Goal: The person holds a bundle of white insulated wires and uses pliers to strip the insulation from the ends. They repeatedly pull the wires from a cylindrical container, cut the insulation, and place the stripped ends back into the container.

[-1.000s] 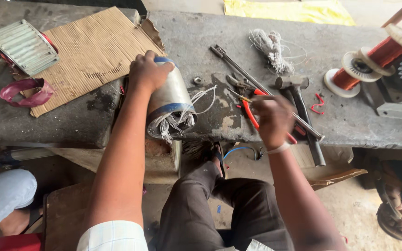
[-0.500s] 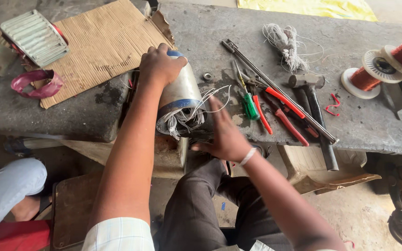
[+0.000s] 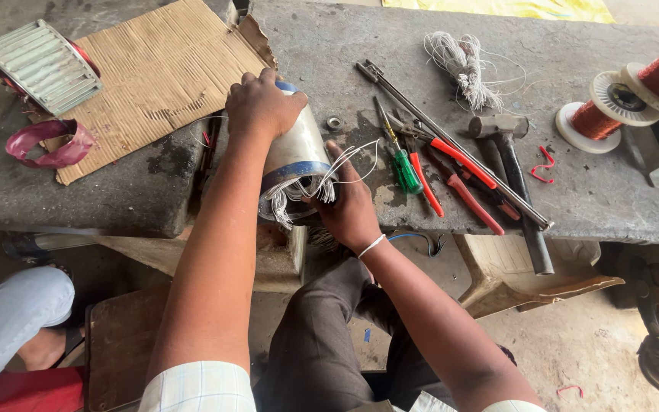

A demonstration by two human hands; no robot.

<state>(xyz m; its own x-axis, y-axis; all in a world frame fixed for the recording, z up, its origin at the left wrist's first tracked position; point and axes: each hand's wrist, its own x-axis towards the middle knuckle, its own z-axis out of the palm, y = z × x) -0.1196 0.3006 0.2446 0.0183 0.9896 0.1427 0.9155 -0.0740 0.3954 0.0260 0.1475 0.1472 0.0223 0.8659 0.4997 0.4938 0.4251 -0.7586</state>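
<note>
A shiny metal cylinder (image 3: 299, 152), a motor stator with a blue band, lies on its side at the front edge of a grey stone bench (image 3: 154, 194). White wire ends (image 3: 303, 194) spill from its near opening. My left hand (image 3: 262, 105) presses down on top of the cylinder's far end. My right hand (image 3: 351, 204) is at the near opening, fingers closed around the white wires.
Red-handled pliers (image 3: 463, 179), a green screwdriver (image 3: 402, 164), a long rod and a hammer (image 3: 509, 149) lie right of the cylinder. Cardboard (image 3: 158, 72), a ribbed metal cover (image 3: 40, 65), copper wire spools (image 3: 634, 88) and a white wire bundle (image 3: 463, 65) sit farther out. Another person's leg (image 3: 9, 320) is at the left.
My right hand left the red-handled pliers on the bench and moved left to the cylinder's near opening, taking hold of the white wires. My left hand stayed on the cylinder.
</note>
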